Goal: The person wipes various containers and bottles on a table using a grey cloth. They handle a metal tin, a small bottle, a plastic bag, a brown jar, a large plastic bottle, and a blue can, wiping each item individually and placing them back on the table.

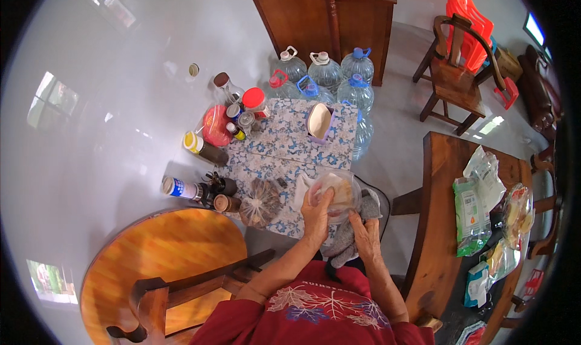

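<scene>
Left hand (316,215) grips the rim of a clear plastic tub (334,194) w/ food inside, at the near edge of the patterned table (290,140). Right hand (367,235) lies flat on a grey cloth (354,233) just beside the tub, fingers loose, gripping nothing.

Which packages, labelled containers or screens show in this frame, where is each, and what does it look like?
Green-and-white pouch: upright on the wooden table to the right.
Clear bags: beside the pouch, holding yellowish food.
White-and-blue labelled can: left edge of the patterned table, lying down.
Yellow-capped bottle: behind it, dark body.
Clear lidded tub: held by left hand.
Screen: top right, glowing blue-white.
</scene>
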